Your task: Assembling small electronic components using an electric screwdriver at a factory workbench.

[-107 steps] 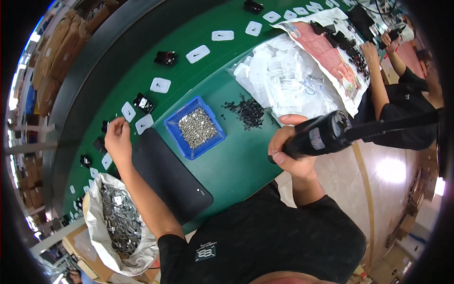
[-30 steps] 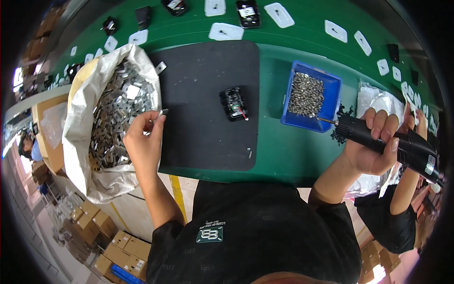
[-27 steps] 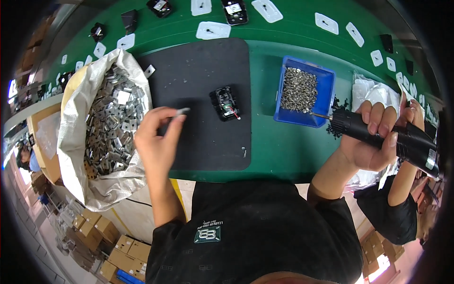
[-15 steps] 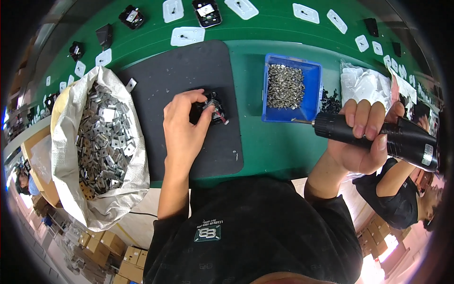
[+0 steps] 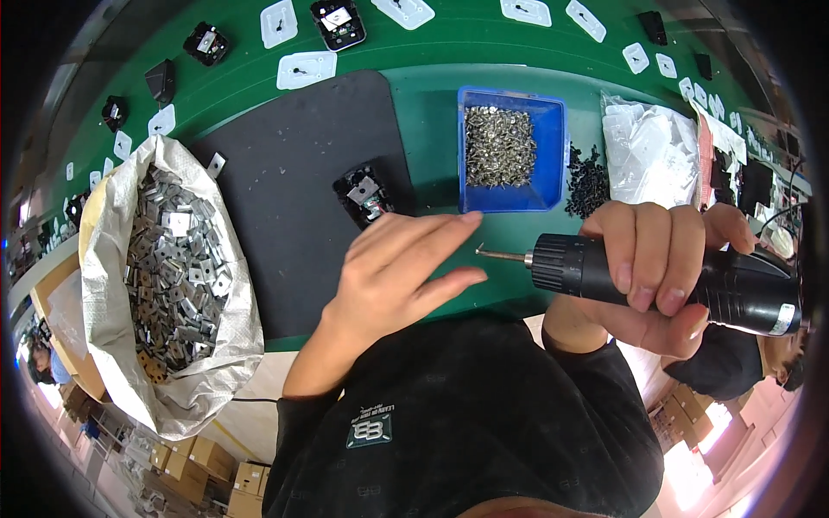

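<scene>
Right hand grips black cylindrical power screwdriver; left hand, thumb parted wide, sits near its steel bit. Boxy black plastic housing lies near right edge of black rectangular mat.

Black T-shirt, short sleeves; dark green rectangular patch on chest, pale emblem, pale lettering alongside; faint motifs across fabric. Hands bare.

Worktop, left edge to right
Sack at the left edge; beside it the mat, 1 housing near the mat's right edge, left hand before it; right of the mat, screws in a bin, then small parts, then a bag; right hand and driver before these; conveyor behind the far edge.
</scene>
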The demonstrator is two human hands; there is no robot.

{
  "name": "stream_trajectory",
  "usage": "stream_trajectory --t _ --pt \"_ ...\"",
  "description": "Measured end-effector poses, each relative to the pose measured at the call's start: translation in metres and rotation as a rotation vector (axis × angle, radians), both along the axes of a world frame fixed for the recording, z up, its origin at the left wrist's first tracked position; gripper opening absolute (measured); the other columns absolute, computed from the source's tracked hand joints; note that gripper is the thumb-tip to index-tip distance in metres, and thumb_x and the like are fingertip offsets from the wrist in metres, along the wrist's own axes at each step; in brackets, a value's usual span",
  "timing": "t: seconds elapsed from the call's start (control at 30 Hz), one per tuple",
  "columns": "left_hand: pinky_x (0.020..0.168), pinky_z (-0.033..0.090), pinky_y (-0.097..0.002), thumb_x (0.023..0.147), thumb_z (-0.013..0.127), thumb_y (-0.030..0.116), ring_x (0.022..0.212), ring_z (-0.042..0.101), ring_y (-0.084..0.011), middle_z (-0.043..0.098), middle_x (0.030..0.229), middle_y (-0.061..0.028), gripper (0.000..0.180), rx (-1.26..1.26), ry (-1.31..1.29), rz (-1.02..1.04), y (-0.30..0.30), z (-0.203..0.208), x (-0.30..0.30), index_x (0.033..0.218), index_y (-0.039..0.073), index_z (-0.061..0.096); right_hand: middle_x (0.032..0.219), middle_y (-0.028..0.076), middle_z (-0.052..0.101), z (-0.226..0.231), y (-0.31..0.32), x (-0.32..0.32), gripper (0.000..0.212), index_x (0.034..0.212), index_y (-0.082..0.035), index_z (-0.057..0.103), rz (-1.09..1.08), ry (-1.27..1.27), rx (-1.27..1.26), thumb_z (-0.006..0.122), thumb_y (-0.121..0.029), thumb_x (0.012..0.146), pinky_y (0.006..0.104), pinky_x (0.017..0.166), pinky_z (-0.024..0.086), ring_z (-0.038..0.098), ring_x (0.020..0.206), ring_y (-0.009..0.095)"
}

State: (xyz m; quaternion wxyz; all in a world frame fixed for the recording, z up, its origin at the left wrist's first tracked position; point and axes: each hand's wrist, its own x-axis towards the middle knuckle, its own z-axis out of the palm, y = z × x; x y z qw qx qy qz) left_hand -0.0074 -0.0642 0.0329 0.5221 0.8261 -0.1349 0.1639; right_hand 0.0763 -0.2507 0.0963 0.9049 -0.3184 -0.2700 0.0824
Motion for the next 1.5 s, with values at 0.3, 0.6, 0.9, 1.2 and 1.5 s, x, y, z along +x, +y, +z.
stream_trajectory --t 0.3,0.6,0.9,1.2,1.5 --pt "0.056 0.047 -0.0295 0.071 0.079 0.009 0.063 0.065 -0.0205 0.068 0.074 -0.0095 0.021 -0.132 -0.102 -0.061 -0.003 -0.019 0.001 0.084 -0.002 0.067 0.078 -0.001 0.054 0.0 0.005 -0.006 0.052 0.128 -0.012 0.044 0.036 0.001 0.006 0.068 -0.011 0.082 0.0265 0.067 0.044 0.052 0.067 0.011" --pt "0.055 0.045 -0.0285 0.065 0.083 0.012 0.064 0.064 -0.019 0.067 0.073 -0.0063 0.024 -0.064 -0.146 -0.027 0.0 -0.018 0.0 0.079 0.001 0.068 0.079 -0.002 0.053 -0.005 0.008 -0.006 0.054 0.131 -0.013 0.044 0.057 -0.035 -0.046 0.068 -0.012 0.083 0.0259 0.066 0.043 0.051 0.066 0.01" --pt "0.058 0.043 -0.0295 0.062 0.084 0.018 0.063 0.061 -0.0187 0.066 0.074 -0.0053 0.029 0.12 -0.197 0.052 0.008 -0.021 -0.005 0.081 0.002 0.068 0.079 -0.003 0.052 -0.012 0.02 -0.007 0.056 0.136 -0.02 0.039 0.05 -0.112 -0.127 0.065 -0.012 0.088 0.0262 0.066 0.043 0.051 0.066 0.008" --pt "0.098 0.033 -0.0452 0.052 0.088 0.029 0.115 0.053 -0.0302 0.057 0.127 -0.011 0.09 0.411 0.218 0.278 0.056 -0.034 -0.02 0.131 0.005 0.051 0.074 0.0 0.052 -0.042 0.066 -0.013 0.068 0.137 -0.022 0.03 -0.134 0.089 -0.094 0.071 -0.01 0.084 0.0319 0.059 0.046 0.052 0.06 0.015" --pt "0.092 0.037 -0.0404 0.052 0.084 0.018 0.101 0.054 -0.026 0.058 0.106 -0.0046 0.074 0.277 0.255 0.261 0.053 -0.044 -0.005 0.122 0.012 0.061 0.069 0.004 0.054 -0.064 0.101 -0.001 0.061 0.127 -0.01 0.03 -0.171 -0.062 -0.228 0.066 0.002 0.08 0.0331 0.058 0.052 0.054 0.055 0.016"
